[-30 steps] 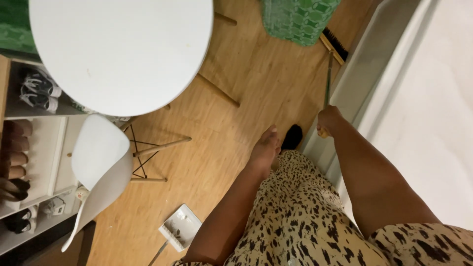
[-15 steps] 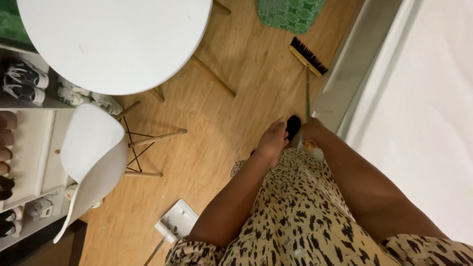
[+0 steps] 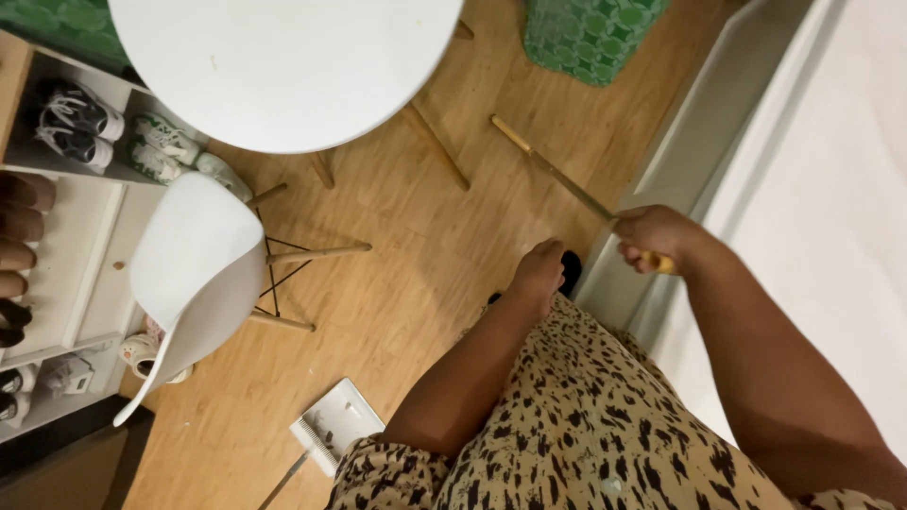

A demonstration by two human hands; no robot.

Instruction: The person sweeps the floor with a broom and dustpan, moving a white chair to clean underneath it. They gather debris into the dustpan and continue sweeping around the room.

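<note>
- Now the right hand (image 3: pixel 657 236) has its fingers closed round a wooden broom handle (image 3: pixel 553 172), centre right of frame
- left hand (image 3: pixel 537 274) hangs empty at mid-frame, fingers loosely curled
- Sweeping seems just starting; next calls for both hands on the handle

Right hand (image 3: pixel 658 238) closed in a fist-like grip, arm extended; left hand (image 3: pixel 537 276) hangs loosely curled.

broom handle (image 3: pixel 553 172): light wood
bench (image 3: pixel 283 66): white
chair (image 3: pixel 194 274): white
basket (image 3: pixel 586 33): green, patterned
dress (image 3: pixel 567 425): tan, black spots
</note>
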